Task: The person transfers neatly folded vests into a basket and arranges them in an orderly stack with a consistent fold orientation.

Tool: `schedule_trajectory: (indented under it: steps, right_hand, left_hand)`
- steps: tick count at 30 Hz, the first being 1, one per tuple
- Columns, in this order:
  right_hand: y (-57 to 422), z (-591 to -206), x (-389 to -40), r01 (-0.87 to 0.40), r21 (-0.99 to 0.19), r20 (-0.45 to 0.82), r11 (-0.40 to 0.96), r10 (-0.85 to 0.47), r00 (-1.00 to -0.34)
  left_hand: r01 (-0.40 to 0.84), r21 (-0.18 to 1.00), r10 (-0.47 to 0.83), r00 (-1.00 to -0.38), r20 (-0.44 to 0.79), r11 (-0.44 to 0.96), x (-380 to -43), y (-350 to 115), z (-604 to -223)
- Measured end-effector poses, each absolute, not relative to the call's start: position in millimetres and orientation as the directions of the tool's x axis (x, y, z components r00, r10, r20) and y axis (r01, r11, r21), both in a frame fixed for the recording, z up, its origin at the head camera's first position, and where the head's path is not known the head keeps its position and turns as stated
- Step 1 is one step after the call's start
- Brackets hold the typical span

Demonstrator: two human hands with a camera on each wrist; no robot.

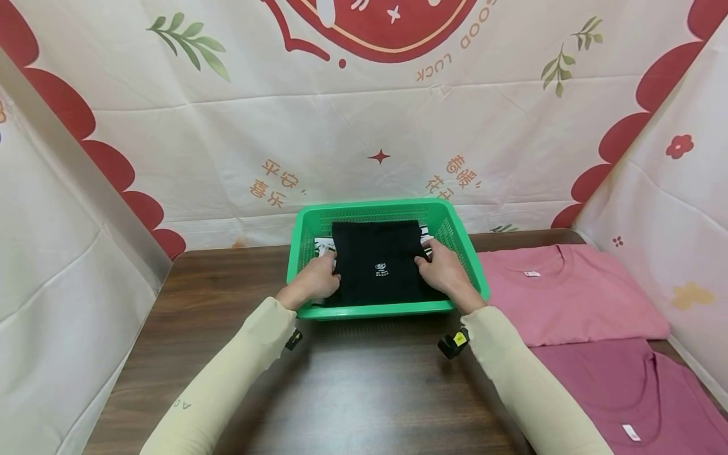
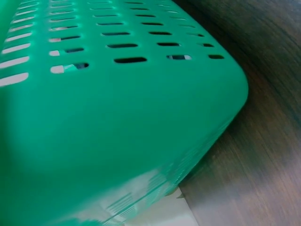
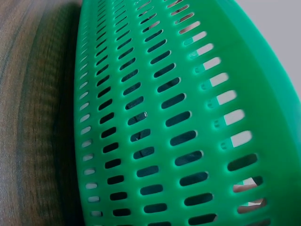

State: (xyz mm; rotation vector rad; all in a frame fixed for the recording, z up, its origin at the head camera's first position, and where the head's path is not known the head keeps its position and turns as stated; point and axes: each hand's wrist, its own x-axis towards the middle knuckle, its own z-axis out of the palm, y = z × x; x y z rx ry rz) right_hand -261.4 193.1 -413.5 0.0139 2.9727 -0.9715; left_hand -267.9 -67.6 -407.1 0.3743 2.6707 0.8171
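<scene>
A folded black shirt with a small white print lies inside a green plastic basket, on top of black-and-white patterned cloth. At its left edge, my left hand pinches the fabric with the thumb on top. The opposite edge is held by my right hand, thumb over the cloth. Both wrists pass over the basket's near rim. The left wrist view is filled by the slotted basket wall; the right wrist view shows the same kind of slotted wall. Neither hand's grip shows there.
The basket stands on a dark wooden table against a printed cloth backdrop. Right of it lie a pink T-shirt and, nearer, a mauve T-shirt, both spread flat. Small black devices hang at both wrists.
</scene>
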Motion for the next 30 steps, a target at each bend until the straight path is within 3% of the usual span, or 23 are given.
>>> schedule_trajectory:
  steps: [14,22,30]
  right_hand:
    - [190.4,-413.9,-260.6,-0.075,-0.603,0.090,0.794,-0.025,-0.996]
    - [190.8,-418.6,-262.3,-0.091,-0.526,-0.070,0.846,-0.150,-0.986]
    - [189.2,-417.3,-263.7,-0.051,-0.468,-0.178,0.882,-0.151,-0.972]
  left_hand:
    - [0.141,0.535,0.334,-0.899,-0.283,0.833,-259.1,-64.1,-402.5]
    - [0.132,0.492,0.309,-0.903,-0.298,0.861,-251.2,-62.9,-395.1]
    - [0.186,0.492,0.342,-0.906,-0.249,0.851,-238.9,-66.7,-390.4]
